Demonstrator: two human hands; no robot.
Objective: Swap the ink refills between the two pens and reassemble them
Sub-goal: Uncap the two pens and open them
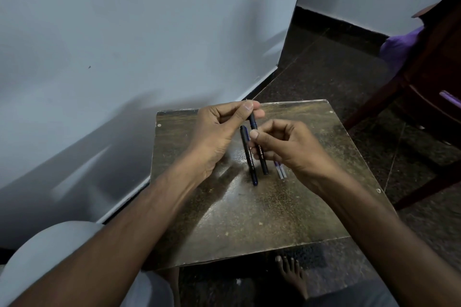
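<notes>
Head view, both hands (pixel 219 129) pinching one pen (pixel 259 144) (fingers curled)

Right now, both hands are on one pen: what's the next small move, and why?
Probably twist the tip end loose. The left hand pinches the top of the held pen, the right hand grips its barrel, a stance that suits unscrewing. The second pen lies on the table, and two refills lie beside it, partly hidden by the right hand.
</notes>
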